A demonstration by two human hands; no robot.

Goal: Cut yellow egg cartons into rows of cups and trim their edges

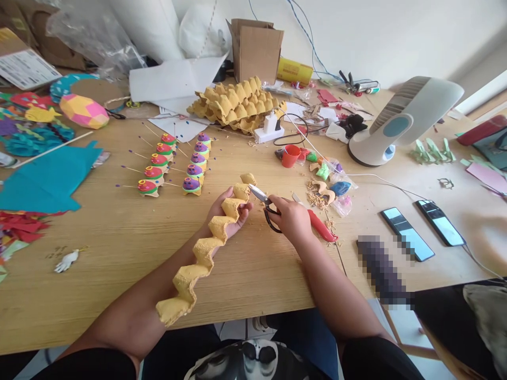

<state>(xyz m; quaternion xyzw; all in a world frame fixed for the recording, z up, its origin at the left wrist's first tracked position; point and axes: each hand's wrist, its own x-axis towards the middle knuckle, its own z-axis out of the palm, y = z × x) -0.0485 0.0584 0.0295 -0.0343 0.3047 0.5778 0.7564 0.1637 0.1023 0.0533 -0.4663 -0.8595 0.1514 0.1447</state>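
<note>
— Hands both busy at mid-frame! The left hand (231, 214) is curled around a long strip of yellow moulded egg-carton cups (206, 253), fingers wrapped over its upper part.

— And where does that strip run?

— From just above the fist it zigzags down along the left forearm to the lower centre. Its bottom end hangs past the near edge of the pale wooden counter (119, 237).

— Right hand?

— The right hand (292, 217) is closed through the loops of small black-handled metal scissors (264, 203). The blades point left and the tips meet the strip near its top cup. Whether the blades are parted, I can't tell from here.

— What's lying around them?

— Just right of the right hand, a red-handled cutter (321, 228) lies on the counter with cardboard crumbs beside it. Above the left hand sit two rows of painted carton cups, a red-and-green row (156, 171) and a purple row (196, 163), with pins sticking out of them. Further up there's a stack of yellow egg trays (235, 103), and a brown cardboard box (255, 47) behind it.

— And the right side?

— A white desk fan (400, 121) is tilted at upper right, with a small red cup (291, 155) to its left. Two dark smartphones (406, 232) lie side by side at the right. Over at the left edge, a teal paper sheet (47, 179).
</note>
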